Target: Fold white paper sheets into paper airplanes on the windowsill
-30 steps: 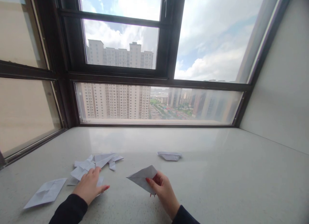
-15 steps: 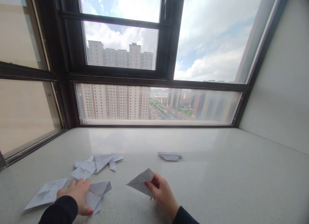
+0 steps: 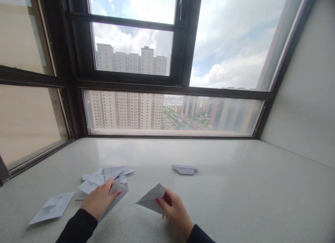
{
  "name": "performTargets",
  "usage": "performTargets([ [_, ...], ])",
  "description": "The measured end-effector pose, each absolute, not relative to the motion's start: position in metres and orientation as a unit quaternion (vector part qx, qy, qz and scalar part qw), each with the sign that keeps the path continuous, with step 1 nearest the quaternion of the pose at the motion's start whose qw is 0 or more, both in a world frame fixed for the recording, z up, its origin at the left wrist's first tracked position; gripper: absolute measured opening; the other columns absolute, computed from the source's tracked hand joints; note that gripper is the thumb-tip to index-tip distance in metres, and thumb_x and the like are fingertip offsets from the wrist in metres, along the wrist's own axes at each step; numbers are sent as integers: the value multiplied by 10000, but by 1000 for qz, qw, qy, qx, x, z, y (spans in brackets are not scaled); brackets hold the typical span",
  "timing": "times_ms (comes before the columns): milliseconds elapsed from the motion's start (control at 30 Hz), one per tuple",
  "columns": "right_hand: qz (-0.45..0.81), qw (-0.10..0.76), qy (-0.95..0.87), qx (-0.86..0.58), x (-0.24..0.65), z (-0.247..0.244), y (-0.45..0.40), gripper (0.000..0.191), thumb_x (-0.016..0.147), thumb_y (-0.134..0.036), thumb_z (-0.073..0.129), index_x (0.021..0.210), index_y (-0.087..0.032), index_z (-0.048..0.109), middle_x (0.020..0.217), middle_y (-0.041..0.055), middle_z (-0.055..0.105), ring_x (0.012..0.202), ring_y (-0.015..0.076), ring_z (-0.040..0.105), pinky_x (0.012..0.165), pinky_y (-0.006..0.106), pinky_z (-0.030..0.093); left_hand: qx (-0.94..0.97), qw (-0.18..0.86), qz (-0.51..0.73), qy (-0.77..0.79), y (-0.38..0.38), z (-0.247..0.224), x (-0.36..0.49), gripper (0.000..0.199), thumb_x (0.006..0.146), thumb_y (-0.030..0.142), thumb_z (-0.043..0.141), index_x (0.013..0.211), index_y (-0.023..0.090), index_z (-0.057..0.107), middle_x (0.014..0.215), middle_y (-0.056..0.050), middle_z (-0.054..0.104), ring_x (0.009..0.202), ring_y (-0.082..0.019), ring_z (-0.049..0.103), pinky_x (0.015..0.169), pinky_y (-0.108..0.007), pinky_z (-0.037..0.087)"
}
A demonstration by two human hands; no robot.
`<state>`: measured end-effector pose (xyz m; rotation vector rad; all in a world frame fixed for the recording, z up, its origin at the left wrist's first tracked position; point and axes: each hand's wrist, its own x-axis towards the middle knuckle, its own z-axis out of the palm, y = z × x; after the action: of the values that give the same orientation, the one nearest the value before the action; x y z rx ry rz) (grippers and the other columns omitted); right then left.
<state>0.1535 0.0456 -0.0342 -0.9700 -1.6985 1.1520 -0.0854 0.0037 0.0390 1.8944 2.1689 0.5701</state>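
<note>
My left hand [image 3: 98,198] pinches a folded sheet of white paper [image 3: 120,191] between thumb and fingers, just in front of a pile of folded papers [image 3: 92,180]. Part of that sheet is hidden behind the hand. To the right, my right hand [image 3: 175,207] is closed on a kite-shaped piece of folded paper [image 3: 153,197], its sharp tip pointing left. Another folded paper [image 3: 53,207] lies flat on the sill at the far left, apart from both hands.
A small boat-like folded paper [image 3: 184,169] sits farther back on the white speckled windowsill [image 3: 235,194]. Dark window frames [image 3: 167,136] border the sill at the back and left, with a pale wall [image 3: 303,96] on the right.
My left hand has closed on the folded sheet it was resting over and moved it up and to the right. My right hand has barely moved.
</note>
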Motion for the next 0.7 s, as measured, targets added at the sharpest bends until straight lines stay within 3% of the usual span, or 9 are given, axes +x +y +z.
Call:
performTargets([
  [100,472,425,-670,-384,153,-32,44,371,703,-512,500,737,-147,553,602,-2,517,515,116,472,424,197,380,604,189,318,706,10,33,-68,377,700,497,401,917,192,445,660,-21,596,643,-224,600,511,-282,438],
  [267,514,440,-650,-346,151,-22,39,404,712,-544,474,762,-149,544,613,-9,489,453,81,435,373,178,361,582,280,419,637,15,12,-44,407,730,497,379,978,175,413,682,-20,604,626,-206,615,538,-273,468],
  [400,536,429,-655,-317,150,-18,36,430,699,-561,481,783,-148,566,622,3,515,453,82,440,374,180,361,565,290,460,621,17,0,-35,396,735,457,406,999,163,434,873,-84,626,877,-230,587,728,-284,455],
  [467,535,424,-661,-311,150,-19,36,436,696,-563,484,785,-146,574,634,10,530,472,88,454,384,180,366,576,315,476,585,16,-3,-30,381,733,450,429,990,169,456,913,-83,622,901,-223,576,758,-278,446],
  [600,519,428,-661,-331,150,-23,39,429,686,-564,494,743,-145,566,614,-1,515,460,81,446,387,178,367,563,436,451,538,10,-7,-12,496,727,510,429,1101,187,396,654,-11,608,549,-185,610,454,-244,466],
  [700,497,432,-664,-353,152,-26,42,429,692,-563,485,706,-140,554,602,-4,510,424,67,423,377,179,361,542,490,452,512,5,-11,-2,545,719,549,420,1137,204,362,601,7,573,490,-174,599,384,-221,435],
])
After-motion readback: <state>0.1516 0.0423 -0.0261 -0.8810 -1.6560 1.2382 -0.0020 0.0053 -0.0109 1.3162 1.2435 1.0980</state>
